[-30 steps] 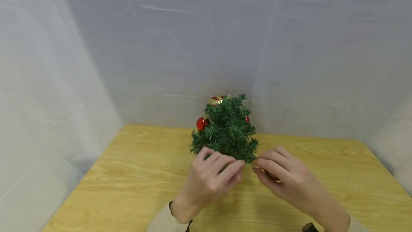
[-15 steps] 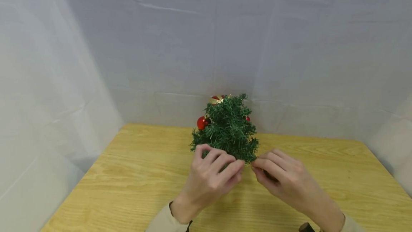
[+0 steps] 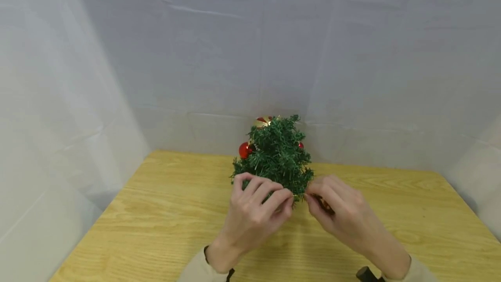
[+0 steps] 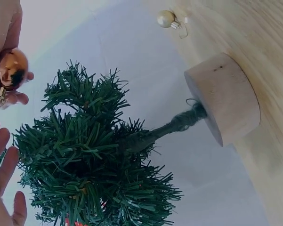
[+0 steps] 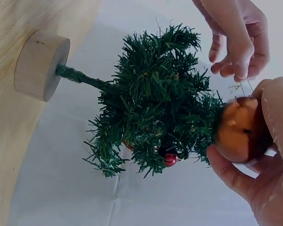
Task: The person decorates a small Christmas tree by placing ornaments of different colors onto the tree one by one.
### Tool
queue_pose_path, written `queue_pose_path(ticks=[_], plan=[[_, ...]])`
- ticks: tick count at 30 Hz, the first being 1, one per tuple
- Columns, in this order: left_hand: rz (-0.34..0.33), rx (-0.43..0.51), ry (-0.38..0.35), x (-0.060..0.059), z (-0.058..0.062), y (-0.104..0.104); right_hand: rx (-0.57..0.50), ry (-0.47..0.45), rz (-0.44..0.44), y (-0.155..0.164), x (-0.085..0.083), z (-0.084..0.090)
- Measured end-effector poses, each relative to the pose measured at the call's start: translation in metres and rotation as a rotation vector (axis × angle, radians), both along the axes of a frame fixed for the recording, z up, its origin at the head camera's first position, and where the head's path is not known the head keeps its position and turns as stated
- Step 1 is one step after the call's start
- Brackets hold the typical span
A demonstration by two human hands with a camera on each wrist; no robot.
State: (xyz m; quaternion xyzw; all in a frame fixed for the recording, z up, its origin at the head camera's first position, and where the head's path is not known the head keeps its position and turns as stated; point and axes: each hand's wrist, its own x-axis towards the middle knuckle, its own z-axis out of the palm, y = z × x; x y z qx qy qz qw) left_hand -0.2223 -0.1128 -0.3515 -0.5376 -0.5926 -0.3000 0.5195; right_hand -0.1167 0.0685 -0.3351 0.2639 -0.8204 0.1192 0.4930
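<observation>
A small artificial Christmas tree (image 3: 278,156) stands on a round wooden base (image 4: 226,99). At its near side my right hand (image 3: 342,212) grips a shiny copper Christmas ball (image 5: 242,129), fingers and thumb curled about it. My left hand (image 3: 256,212) is beside the lower branches with its fingers bent and its thumb and forefinger together. Thin gold strands (image 5: 245,88), apparently the ball's hanging loop, run up to the left fingertips, which seem to pinch them. Branch needles lie close by, so the exact contact is partly hidden.
Red balls (image 3: 245,150) hang on the tree, and a red-and-gold ornament (image 3: 263,122) shows near its top. A small gold ball (image 4: 166,19) with a loop lies on the wooden table (image 3: 156,212). Pale cloth (image 3: 195,55) rises behind the table.
My right hand has moved slightly left with the copper ball, turning a little. My left hand has shifted slightly up and left. The tree stays in place.
</observation>
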Motion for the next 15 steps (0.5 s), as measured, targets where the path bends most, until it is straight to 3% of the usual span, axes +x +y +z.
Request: queue_pose_path(ticks=[8,15], plan=[[-0.023,-0.017,-0.073,0.001,0.005,-0.004,0.125,0.116,-0.075,-0.001,-0.005,0.007],[-0.031,0.001,-0.074,0.002,0.014,-0.006,0.186,0.172,-0.116,-0.005,-0.008,0.014]])
